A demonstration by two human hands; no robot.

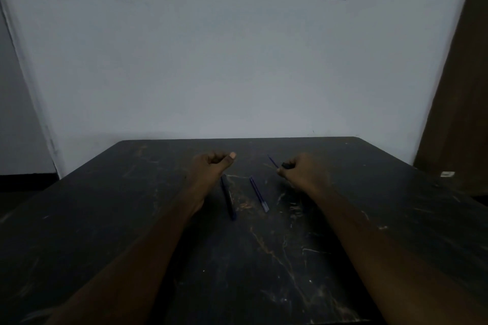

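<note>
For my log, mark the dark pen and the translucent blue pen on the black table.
Dark slim pen (228, 196): head view, mid-barrel.
Translucent blue pen (258, 194): head view, mid-barrel.

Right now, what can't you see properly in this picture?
Head view: whether the left hand holds anything; its curled fingers hide the palm.
Head view: the back end of the thin blue pen; the right hand's grip covers it.
Head view: both arms above the forearms; the bottom edge cuts them off.
Head view: the small white object by the black scratched table's right edge; too small and dim to identify.
</note>
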